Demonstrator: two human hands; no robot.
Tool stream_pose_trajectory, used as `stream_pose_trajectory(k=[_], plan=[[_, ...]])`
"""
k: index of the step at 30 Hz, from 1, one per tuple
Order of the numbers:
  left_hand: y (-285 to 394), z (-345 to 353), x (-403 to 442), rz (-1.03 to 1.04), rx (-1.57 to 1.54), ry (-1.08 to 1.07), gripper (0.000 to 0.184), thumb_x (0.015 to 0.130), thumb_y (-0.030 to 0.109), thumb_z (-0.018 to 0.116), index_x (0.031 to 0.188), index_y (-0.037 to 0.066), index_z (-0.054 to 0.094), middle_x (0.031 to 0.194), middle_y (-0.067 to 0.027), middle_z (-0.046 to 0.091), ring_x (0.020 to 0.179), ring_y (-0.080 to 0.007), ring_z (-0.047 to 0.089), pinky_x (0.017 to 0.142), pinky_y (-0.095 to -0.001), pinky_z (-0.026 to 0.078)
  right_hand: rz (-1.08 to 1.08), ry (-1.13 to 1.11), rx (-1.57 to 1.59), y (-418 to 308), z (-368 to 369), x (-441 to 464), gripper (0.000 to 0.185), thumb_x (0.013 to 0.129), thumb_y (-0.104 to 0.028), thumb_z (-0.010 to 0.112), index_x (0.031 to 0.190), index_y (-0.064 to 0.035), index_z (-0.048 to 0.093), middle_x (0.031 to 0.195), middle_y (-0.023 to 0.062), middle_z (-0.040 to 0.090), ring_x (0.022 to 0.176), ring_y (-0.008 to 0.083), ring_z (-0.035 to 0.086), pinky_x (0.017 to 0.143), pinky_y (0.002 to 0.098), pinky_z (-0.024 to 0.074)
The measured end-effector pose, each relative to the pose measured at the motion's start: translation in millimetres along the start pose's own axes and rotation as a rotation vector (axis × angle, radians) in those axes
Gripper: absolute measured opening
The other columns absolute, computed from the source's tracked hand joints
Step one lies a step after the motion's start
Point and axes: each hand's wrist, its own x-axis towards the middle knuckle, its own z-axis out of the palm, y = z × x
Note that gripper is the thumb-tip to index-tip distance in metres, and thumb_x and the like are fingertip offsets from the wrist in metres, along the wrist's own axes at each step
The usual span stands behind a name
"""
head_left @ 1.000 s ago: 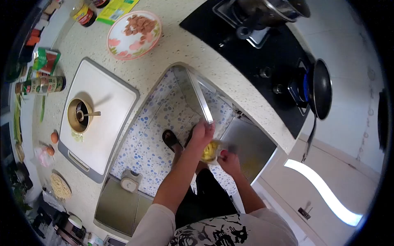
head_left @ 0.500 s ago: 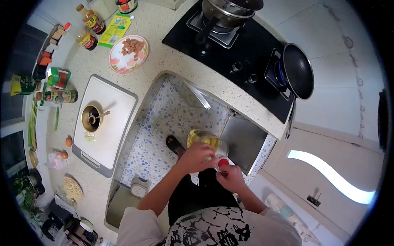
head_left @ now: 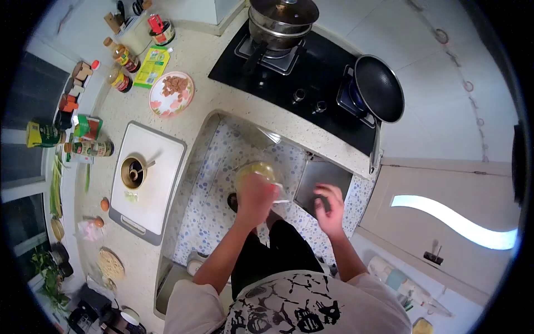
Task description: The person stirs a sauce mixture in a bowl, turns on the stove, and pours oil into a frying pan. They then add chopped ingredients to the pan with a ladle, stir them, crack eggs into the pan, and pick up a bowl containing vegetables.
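My left hand is closed on a large clear bottle of yellow oil, near its neck. Motion blurs the bottle, and the hand covers much of it; a bit of red shows by the fingers, where the cap was visible a moment ago. To the right, my right hand is held in the air, fingers apart and nothing in them. Below both hands lies the speckled blue-and-white floor, and an open steel drawer front is behind them.
A black frying pan sits on the right burner, its handle over the counter edge. A lidded pot stands on the left burner. On the counter are a plate of chopped meat, a cutting board with a small bowl, and several sauce bottles.
My right hand has let go near the bottle's red cap and moved right, opening. My left hand has shifted left with the bottle. The view has turned slightly.
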Motion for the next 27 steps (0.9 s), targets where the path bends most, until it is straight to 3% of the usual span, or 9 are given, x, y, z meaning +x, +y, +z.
stream_pose_trajectory(k=[2,5,9,13,15,18,20,23,27], plan=[[-2.4,-7.9,4.4,0.136,0.175,0.03,0.017,0.078,0.01,0.077,0.073,0.005,0.063,0.097,-0.0108,0.055,0.092,-0.0312,0.053,0.081,-0.0408,0.04,0.211,0.17,-0.229,81.7,4.1,-46.1,0.036,0.078,-0.007,0.068,0.114,-0.0027,0.063,0.119,0.0195,0.063,0.112,0.0395,0.057,0.101,0.047,0.0425],[-15.0,-6.0,-9.8,-0.122,0.013,0.044,0.018,0.076,0.01,0.079,0.075,0.004,0.063,0.1,-0.0115,0.053,0.095,-0.0308,0.052,0.084,-0.0407,0.04,0.787,0.133,-0.562,208.5,7.3,-149.6,0.056,0.085,-0.021,0.069,0.136,-0.0022,0.051,0.129,0.0229,0.058,0.119,0.0427,0.055,0.103,0.0478,0.0431],[-1.4,-16.8,-3.0,-0.204,-0.019,0.0,0.023,0.083,0.006,0.077,0.072,0.004,0.056,0.103,-0.0075,0.046,0.092,-0.0204,0.049,0.076,-0.0294,0.04,1.34,0.064,-0.212,231.8,8.8,-174.4,0.054,0.093,-0.037,0.061,0.132,-0.0003,0.056,0.123,0.0258,0.064,0.115,0.0425,0.061,0.101,0.0481,0.0458],[8.9,-25.1,-3.0,-0.155,-0.016,-0.021,0.022,0.084,0.004,0.076,0.076,0.004,0.056,0.105,-0.0056,0.045,0.089,-0.0162,0.048,0.072,-0.0277,0.04,1.117,-0.154,-0.33,226.1,29.0,-166.6,0.043,0.095,-0.034,0.058,0.124,-0.002,0.062,0.112,0.0255,0.069,0.106,0.0394,0.067,0.089,0.0466,0.0524],[21.3,-28.4,2.3,-0.173,-0.041,-0.028,0.022,0.085,0.004,0.075,0.077,0.005,0.055,0.105,-0.0044,0.044,0.089,-0.0144,0.047,0.073,-0.027,0.04,1.045,-0.03,-0.191,222.2,60.7,-160.7,0.036,0.091,-0.024,0.065,0.119,-0.0017,0.063,0.1,0.0249,0.071,0.091,0.0358,0.072,0.08,0.0443,0.0567],[52.5,-32.4,21.0,-0.33,-0.24,-0.018,0.022,0.088,0.003,0.072,0.078,0.005,0.052,0.105,-0.0027,0.043,0.09,-0.0123,0.047,0.079,-0.0252,0.041,1.197,0.086,0.413,211.3,109.4,-118.6,0.028,0.093,-0.017,0.068,0.115,-0.0028,0.057,0.092,0.0154,0.068,0.065,0.0255,0.068,0.054,0.0373,0.0578],[73.3,-29.9,40.4,-0.453,-0.456,0.032,0.021,0.09,0.002,0.069,0.079,0.005,0.051,0.104,-0.0018,0.043,0.092,-0.011,0.047,0.083,-0.0236,0.041,1.113,0.148,0.618,197.1,136.6,-79.9,0.046,0.096,-0.031,0.068,0.12,0.0034,0.05,0.098,0.0181,0.066,0.072,0.0248,0.07,0.055,0.0363,0.0599],[77.8,-20.8,63.6,-0.385,-0.53,0.075,0.02,0.092,-0.002,0.065,0.08,0.005,0.05,0.102,-0.0015,0.042,0.093,-0.0098,0.047,0.089,-0.0222,0.04,1.179,0.158,0.613,175.6,163.8,-12.9,0.054,0.096,-0.034,0.068,0.127,0.0024,0.044,0.105,0.0175,0.065,0.077,0.0251,0.071,0.053,0.0346,0.0569],[98.2,-8.6,98.2,-0.356,-0.684,0.081,0.026,0.091,-0.002,0.066,0.074,0.005,0.048,0.101,-0.0019,0.044,0.094,-0.0096,0.048,0.088,-0.0227,0.04,0.977,0.07,0.887,163.2,166.4,27.8,0.062,0.098,-0.026,0.06,0.151,-0.0057,0.035,0.12,0.0113,0.064,0.093,0.0189,0.067,0.075,0.0346,0.0535]])
